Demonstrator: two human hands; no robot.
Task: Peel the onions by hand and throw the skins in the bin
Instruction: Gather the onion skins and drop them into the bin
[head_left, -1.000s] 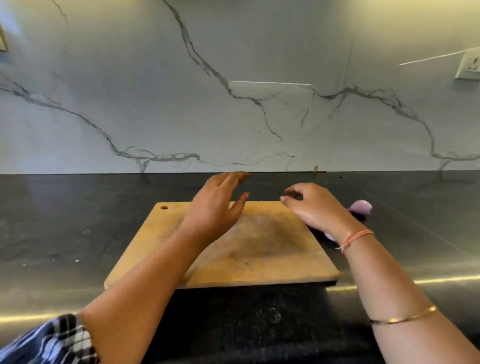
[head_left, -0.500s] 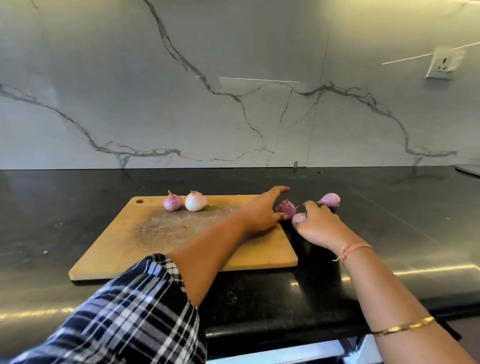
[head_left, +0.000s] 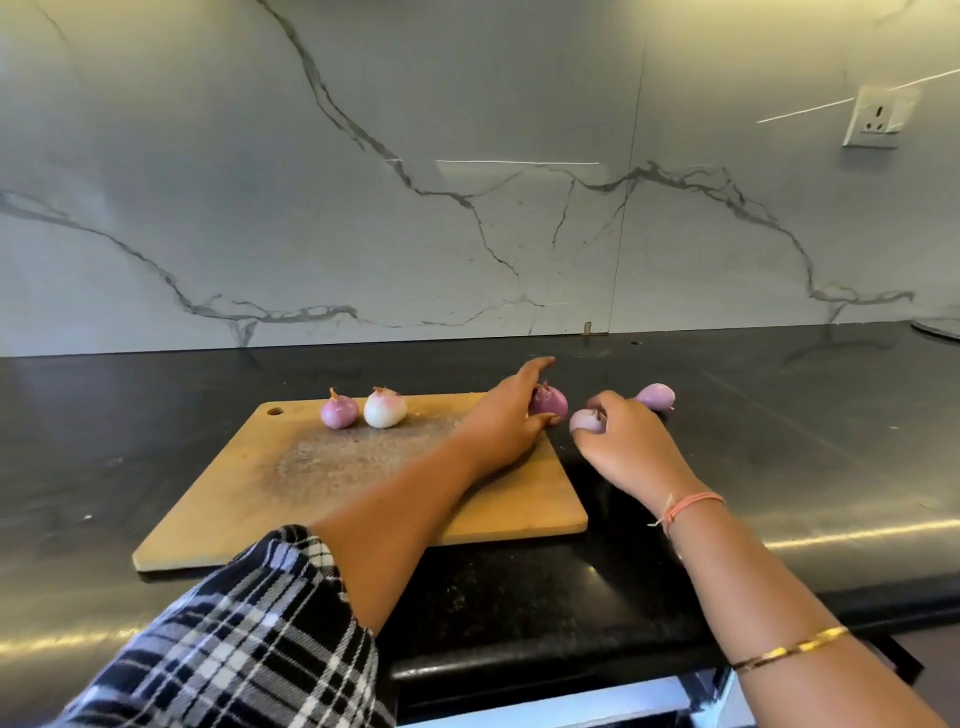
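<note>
Marble backsplash (head_left: 467, 182): one, grey-veined, behind everything; one wall socket (head_left: 878, 117) at upper right.
Black countertop (head_left: 779, 441): one, carrying the board and the loose onions.
Wooden chopping board (head_left: 337, 483): one, flat on the counter, probably there as the place to gather the bulbs.
Left hand (head_left: 501, 426): reaching across the board's far right corner, fingers nearly straight against the dark purple onion (head_left: 549, 401), thumb at its near side. No closed grasp visible; seemingly steadying or drawing it onto the board.
Right hand (head_left: 628, 441): just off the board's right edge, fingers curled round the pale pink onion (head_left: 584, 420), low over the counter, likely picking it up.
Onions on the board: two side by side at the far edge, a purple onion (head_left: 339, 411) and a white onion (head_left: 385, 409), touching or nearly so.
Onion on the counter: one lilac onion (head_left: 657, 396) beyond the right hand.
Count: five small onions in all, papery skins apparently already off.
Skins: none visible.
Bin: not in view.
</note>
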